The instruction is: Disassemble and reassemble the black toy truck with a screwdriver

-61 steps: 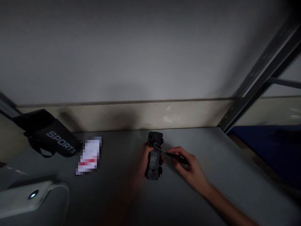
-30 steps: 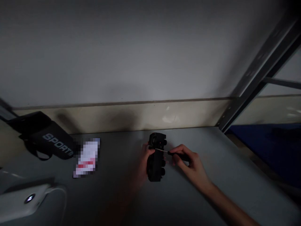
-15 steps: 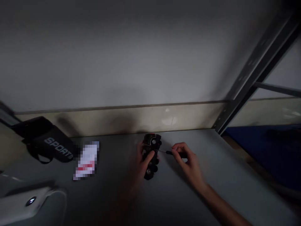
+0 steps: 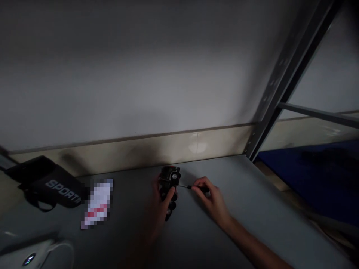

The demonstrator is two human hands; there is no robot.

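Dimly lit room. Grey tabletop beneath the fingers; pale wall with beige strip beyond them, bearing a faint light spot; dark metal shelf upright and blue surface to their right.

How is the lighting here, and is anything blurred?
Head view: dim overall, with a pale glare spot on the wall band; the left hand around the black toy car is shadowed and smeared; the right hand holding the screwdriver reads clearer; the card is pixelated; corners darken.
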